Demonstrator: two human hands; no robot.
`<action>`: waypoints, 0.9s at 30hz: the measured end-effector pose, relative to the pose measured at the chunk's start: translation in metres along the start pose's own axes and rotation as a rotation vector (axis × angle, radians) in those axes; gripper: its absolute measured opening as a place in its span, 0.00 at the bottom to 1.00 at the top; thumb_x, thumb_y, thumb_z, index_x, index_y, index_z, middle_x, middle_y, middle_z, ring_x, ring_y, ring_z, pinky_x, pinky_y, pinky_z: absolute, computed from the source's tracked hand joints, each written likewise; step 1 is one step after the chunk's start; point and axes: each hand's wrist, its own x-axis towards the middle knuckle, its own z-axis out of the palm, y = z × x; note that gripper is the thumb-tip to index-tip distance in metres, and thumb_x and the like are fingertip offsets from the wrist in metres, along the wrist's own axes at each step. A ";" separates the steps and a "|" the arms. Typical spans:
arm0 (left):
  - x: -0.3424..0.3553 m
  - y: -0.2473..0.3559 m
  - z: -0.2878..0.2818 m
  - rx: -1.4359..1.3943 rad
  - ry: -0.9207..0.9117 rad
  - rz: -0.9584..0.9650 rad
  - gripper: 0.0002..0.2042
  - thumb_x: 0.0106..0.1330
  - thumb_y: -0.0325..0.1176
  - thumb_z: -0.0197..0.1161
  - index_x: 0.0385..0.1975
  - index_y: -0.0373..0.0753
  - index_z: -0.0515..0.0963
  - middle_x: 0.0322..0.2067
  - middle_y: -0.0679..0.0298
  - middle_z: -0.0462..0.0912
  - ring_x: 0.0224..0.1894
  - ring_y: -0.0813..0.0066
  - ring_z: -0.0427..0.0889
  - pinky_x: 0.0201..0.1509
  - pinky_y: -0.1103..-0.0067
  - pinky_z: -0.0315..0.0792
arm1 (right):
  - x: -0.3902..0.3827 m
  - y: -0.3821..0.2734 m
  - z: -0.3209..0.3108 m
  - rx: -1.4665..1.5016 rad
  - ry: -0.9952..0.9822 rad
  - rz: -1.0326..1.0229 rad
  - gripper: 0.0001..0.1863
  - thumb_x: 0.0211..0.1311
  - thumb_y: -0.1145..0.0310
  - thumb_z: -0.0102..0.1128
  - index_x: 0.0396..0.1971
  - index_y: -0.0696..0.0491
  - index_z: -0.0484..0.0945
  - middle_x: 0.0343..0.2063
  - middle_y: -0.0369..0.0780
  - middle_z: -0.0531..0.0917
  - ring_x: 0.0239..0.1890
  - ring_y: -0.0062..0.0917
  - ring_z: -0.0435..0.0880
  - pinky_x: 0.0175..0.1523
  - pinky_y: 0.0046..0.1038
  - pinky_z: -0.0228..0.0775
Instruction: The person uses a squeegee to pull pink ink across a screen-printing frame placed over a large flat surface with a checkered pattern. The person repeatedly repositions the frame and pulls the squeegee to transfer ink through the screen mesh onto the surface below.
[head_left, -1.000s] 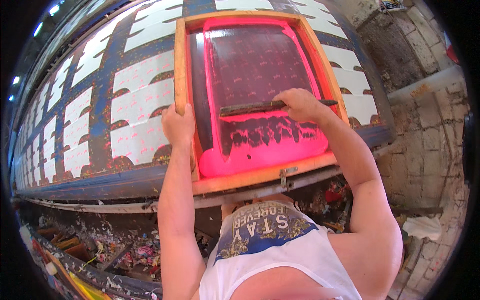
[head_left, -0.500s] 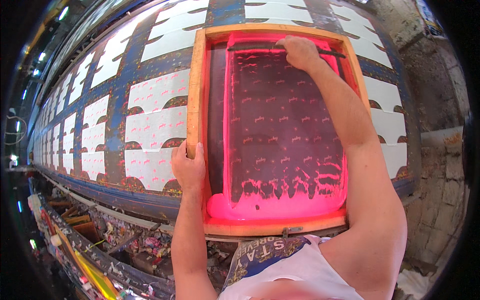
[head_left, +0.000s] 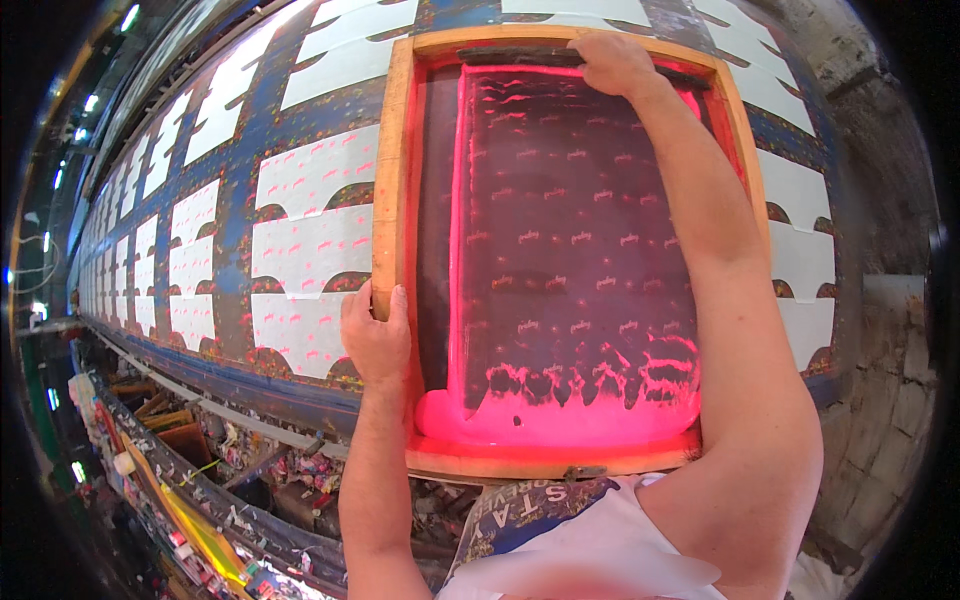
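1. The dark squeegee [head_left: 520, 56] lies inside the wooden frame [head_left: 394, 170], close along its far rail. Its long axis runs left to right, about parallel to that rail and crosswise to the frame's left rail.

2. The right hand [head_left: 617, 65] is the nearer one: it is at the squeegee, by the frame's far rail, with its fingers curled over the bar and closed on it. More of the bar shows to the left of this hand than to the right. The thumb and the bar's tilt cannot be made out.

3. The left hand [head_left: 376, 332] is well apart from the squeegee, gripping the frame's left rail toward its near end, thumb and fingers on either side of the wood.

4. Most of the pink ink [head_left: 560, 425] lies along the frame's near rail, with the dark mesh [head_left: 580, 220] stretching between it and the squeegee.

5. White cut pieces [head_left: 310, 250] lie flat to the left of the frame, others to its right and beyond its far rail.
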 end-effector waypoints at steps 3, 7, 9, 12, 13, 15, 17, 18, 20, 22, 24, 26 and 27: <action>0.001 0.001 -0.001 -0.015 -0.007 -0.006 0.19 0.73 0.39 0.77 0.55 0.33 0.87 0.43 0.50 0.86 0.46 0.46 0.87 0.50 0.57 0.81 | -0.020 -0.013 -0.020 0.005 -0.143 -0.042 0.20 0.64 0.69 0.62 0.55 0.49 0.90 0.53 0.47 0.93 0.60 0.47 0.91 0.65 0.51 0.83; 0.002 0.004 -0.005 -0.015 -0.045 -0.032 0.19 0.73 0.42 0.76 0.55 0.33 0.87 0.44 0.49 0.86 0.48 0.45 0.87 0.52 0.57 0.81 | -0.081 -0.053 -0.035 0.004 -0.192 -0.053 0.18 0.63 0.68 0.62 0.50 0.49 0.92 0.49 0.48 0.94 0.55 0.48 0.93 0.61 0.52 0.86; 0.003 0.004 -0.006 -0.002 -0.065 -0.046 0.20 0.74 0.44 0.75 0.54 0.33 0.87 0.46 0.49 0.85 0.50 0.45 0.87 0.54 0.56 0.80 | -0.117 -0.076 -0.042 0.025 -0.195 -0.054 0.18 0.62 0.69 0.63 0.50 0.49 0.92 0.49 0.48 0.94 0.55 0.48 0.93 0.60 0.51 0.87; 0.003 0.003 -0.007 0.017 -0.074 -0.039 0.21 0.74 0.46 0.73 0.54 0.34 0.87 0.47 0.48 0.85 0.52 0.44 0.87 0.56 0.54 0.80 | -0.178 -0.108 -0.058 0.067 -0.224 -0.053 0.19 0.62 0.72 0.64 0.52 0.46 0.92 0.48 0.46 0.92 0.54 0.47 0.92 0.59 0.51 0.85; 0.003 0.003 -0.007 0.012 -0.073 -0.035 0.21 0.74 0.47 0.73 0.54 0.34 0.87 0.47 0.48 0.85 0.52 0.44 0.87 0.57 0.54 0.80 | -0.198 -0.120 -0.064 0.082 -0.237 -0.052 0.19 0.63 0.72 0.64 0.53 0.45 0.92 0.48 0.45 0.92 0.54 0.46 0.92 0.59 0.50 0.85; 0.001 0.001 -0.007 0.001 -0.056 -0.008 0.21 0.75 0.47 0.72 0.54 0.34 0.87 0.48 0.48 0.86 0.53 0.43 0.87 0.58 0.53 0.80 | -0.240 -0.146 -0.077 0.096 -0.244 -0.040 0.19 0.63 0.72 0.66 0.53 0.45 0.92 0.48 0.44 0.92 0.54 0.45 0.92 0.59 0.49 0.85; -0.001 -0.001 -0.006 0.002 -0.026 0.034 0.21 0.75 0.47 0.71 0.53 0.34 0.87 0.48 0.47 0.86 0.54 0.42 0.87 0.58 0.52 0.80 | -0.282 -0.172 -0.088 0.119 -0.254 -0.027 0.17 0.63 0.71 0.70 0.51 0.45 0.92 0.46 0.42 0.91 0.54 0.42 0.92 0.59 0.47 0.85; -0.001 -0.003 -0.006 -0.016 -0.031 0.039 0.21 0.74 0.47 0.71 0.52 0.34 0.86 0.48 0.47 0.86 0.54 0.42 0.87 0.59 0.52 0.80 | -0.302 -0.185 -0.093 0.122 -0.261 -0.019 0.17 0.63 0.72 0.70 0.51 0.45 0.93 0.45 0.41 0.91 0.53 0.42 0.92 0.58 0.47 0.85; -0.001 -0.005 -0.006 -0.032 -0.028 0.054 0.21 0.74 0.47 0.71 0.52 0.33 0.86 0.49 0.46 0.86 0.55 0.41 0.87 0.59 0.52 0.80 | -0.340 -0.209 -0.100 0.137 -0.246 -0.021 0.16 0.63 0.73 0.70 0.50 0.45 0.93 0.43 0.41 0.91 0.52 0.42 0.92 0.57 0.46 0.85; 0.001 -0.006 -0.007 -0.022 -0.082 0.022 0.21 0.74 0.47 0.71 0.52 0.33 0.86 0.50 0.46 0.86 0.55 0.41 0.87 0.60 0.51 0.81 | -0.376 -0.230 -0.106 0.153 -0.248 -0.018 0.17 0.60 0.73 0.71 0.49 0.45 0.93 0.42 0.40 0.90 0.50 0.41 0.92 0.54 0.45 0.85; 0.001 -0.006 -0.008 -0.022 -0.108 0.011 0.21 0.74 0.47 0.71 0.53 0.33 0.86 0.51 0.46 0.86 0.56 0.41 0.87 0.61 0.51 0.81 | -0.408 -0.251 -0.111 0.152 -0.218 -0.023 0.17 0.58 0.73 0.72 0.48 0.45 0.93 0.41 0.40 0.89 0.49 0.41 0.92 0.53 0.45 0.85; 0.001 -0.005 -0.009 -0.016 -0.108 0.021 0.22 0.74 0.47 0.71 0.54 0.34 0.86 0.52 0.46 0.86 0.57 0.41 0.86 0.61 0.51 0.81 | -0.434 -0.269 -0.115 0.147 -0.223 -0.012 0.18 0.58 0.73 0.73 0.49 0.46 0.93 0.41 0.40 0.89 0.50 0.40 0.91 0.54 0.44 0.85; 0.001 -0.004 -0.009 -0.029 -0.117 0.012 0.22 0.74 0.47 0.71 0.55 0.34 0.86 0.52 0.45 0.86 0.57 0.41 0.86 0.61 0.51 0.80 | -0.445 -0.275 -0.117 0.144 -0.242 0.006 0.18 0.57 0.73 0.73 0.50 0.46 0.92 0.42 0.40 0.89 0.51 0.39 0.91 0.55 0.44 0.84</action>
